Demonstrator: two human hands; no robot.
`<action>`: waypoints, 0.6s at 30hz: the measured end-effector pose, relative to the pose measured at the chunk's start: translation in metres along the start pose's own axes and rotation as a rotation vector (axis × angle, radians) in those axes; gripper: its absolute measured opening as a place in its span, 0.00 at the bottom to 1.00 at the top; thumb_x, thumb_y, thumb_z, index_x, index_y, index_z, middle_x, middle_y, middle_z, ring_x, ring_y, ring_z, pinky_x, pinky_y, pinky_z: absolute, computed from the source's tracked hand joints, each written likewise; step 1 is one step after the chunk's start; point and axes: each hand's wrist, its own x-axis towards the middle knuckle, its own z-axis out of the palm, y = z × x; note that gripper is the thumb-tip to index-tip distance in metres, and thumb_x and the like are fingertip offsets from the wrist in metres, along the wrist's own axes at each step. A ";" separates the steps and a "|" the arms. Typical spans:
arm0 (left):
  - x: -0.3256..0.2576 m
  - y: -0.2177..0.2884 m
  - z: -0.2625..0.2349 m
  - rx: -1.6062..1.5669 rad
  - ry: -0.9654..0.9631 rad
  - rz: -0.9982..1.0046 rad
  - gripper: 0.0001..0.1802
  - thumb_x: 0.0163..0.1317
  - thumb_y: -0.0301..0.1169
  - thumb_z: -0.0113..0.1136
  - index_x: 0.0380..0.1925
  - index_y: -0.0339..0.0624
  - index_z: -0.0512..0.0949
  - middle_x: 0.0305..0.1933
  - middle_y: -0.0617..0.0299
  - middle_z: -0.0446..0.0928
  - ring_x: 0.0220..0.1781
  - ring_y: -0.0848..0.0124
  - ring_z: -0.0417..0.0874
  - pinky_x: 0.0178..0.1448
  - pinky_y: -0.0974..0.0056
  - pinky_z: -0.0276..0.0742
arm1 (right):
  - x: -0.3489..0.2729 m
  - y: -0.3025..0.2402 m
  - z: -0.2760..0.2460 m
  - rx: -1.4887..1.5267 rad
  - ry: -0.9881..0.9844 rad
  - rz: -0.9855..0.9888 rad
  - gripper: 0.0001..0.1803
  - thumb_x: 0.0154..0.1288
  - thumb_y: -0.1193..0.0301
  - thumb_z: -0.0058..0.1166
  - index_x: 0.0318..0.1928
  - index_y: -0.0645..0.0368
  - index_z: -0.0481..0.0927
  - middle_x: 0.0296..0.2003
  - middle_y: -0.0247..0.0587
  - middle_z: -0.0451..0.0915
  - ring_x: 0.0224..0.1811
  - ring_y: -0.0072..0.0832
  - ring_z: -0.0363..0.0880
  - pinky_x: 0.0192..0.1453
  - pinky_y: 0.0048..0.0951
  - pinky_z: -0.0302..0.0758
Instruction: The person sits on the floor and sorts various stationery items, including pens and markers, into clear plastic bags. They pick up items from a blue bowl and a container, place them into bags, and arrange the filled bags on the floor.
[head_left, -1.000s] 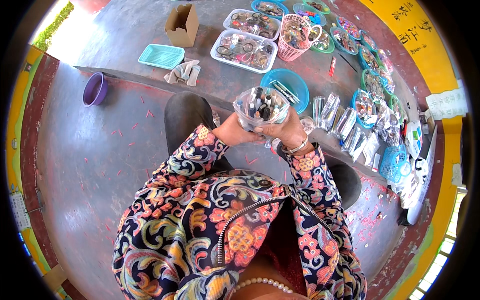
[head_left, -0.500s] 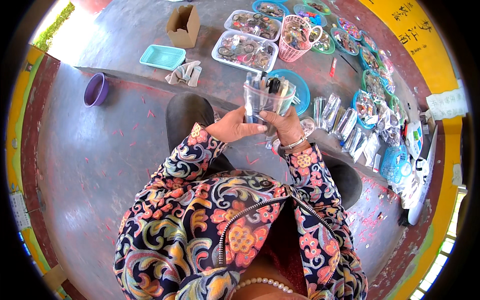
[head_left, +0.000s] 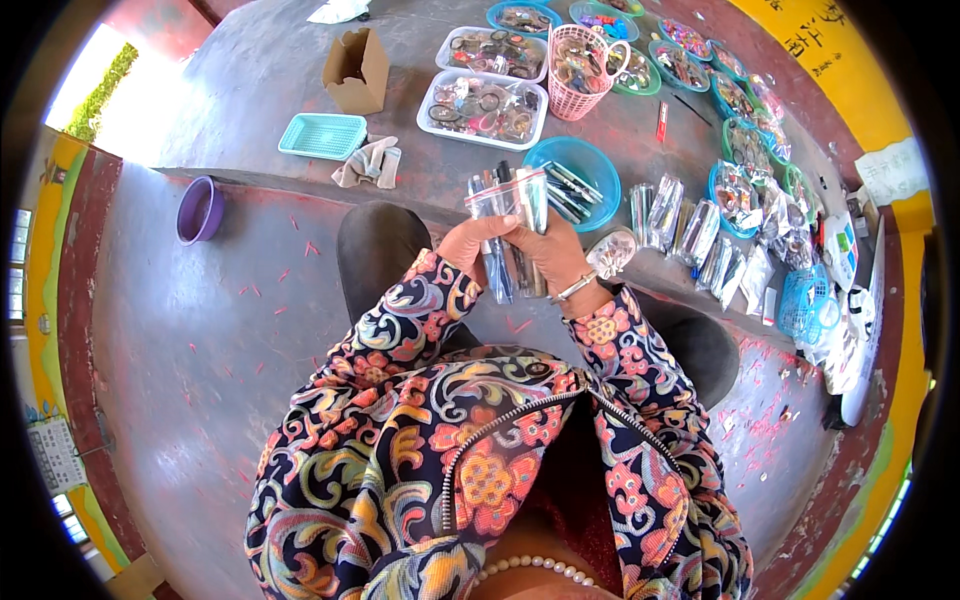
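Both hands grip a clear zip bag with a red-lined top edge, full of pens and standing upright in front of my body. The fingers of my left hand wrap the bag's left side, with the thumb across its front. My right hand clasps the other side, its thumb close to the left one. Some pen ends show above the bag's top edge. Just beyond my right hand stands a round blue basin with loose pens in it. A small clear packet lies beside my right wrist.
Filled pen bags lie in a row at the right. White trays and a pink basket of small goods stand ahead, near a cardboard box, a turquoise tray and a cloth. A purple tub sits left on the floor.
The pen bag has moved slightly left and toward me, and its top now lies flatter across the pens. My hands have come closer together, uncovering more of the blue basin.
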 end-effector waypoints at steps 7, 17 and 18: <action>0.002 -0.018 -0.027 -0.141 -0.014 -0.022 0.20 0.53 0.35 0.57 0.44 0.36 0.71 0.39 0.52 0.77 0.40 0.60 0.79 0.48 0.55 0.75 | -0.008 -0.002 0.003 -0.856 0.130 -0.407 0.34 0.46 0.55 0.59 0.51 0.63 0.68 0.48 0.54 0.70 0.49 0.50 0.68 0.55 0.41 0.64; -0.030 -0.018 -0.035 -0.015 -0.127 -0.131 0.32 0.46 0.31 0.58 0.54 0.37 0.64 0.48 0.42 0.72 0.44 0.56 0.79 0.47 0.53 0.79 | -0.006 -0.034 -0.034 -0.321 -0.216 -0.051 0.21 0.54 0.68 0.59 0.48 0.59 0.74 0.43 0.37 0.75 0.46 0.23 0.72 0.44 0.24 0.70; -0.035 -0.020 -0.035 0.004 -0.128 -0.160 0.33 0.45 0.31 0.59 0.55 0.38 0.63 0.48 0.42 0.72 0.44 0.56 0.79 0.47 0.53 0.79 | -0.010 -0.035 -0.031 -0.308 -0.248 -0.013 0.20 0.54 0.69 0.59 0.48 0.58 0.74 0.43 0.35 0.75 0.46 0.23 0.71 0.44 0.24 0.70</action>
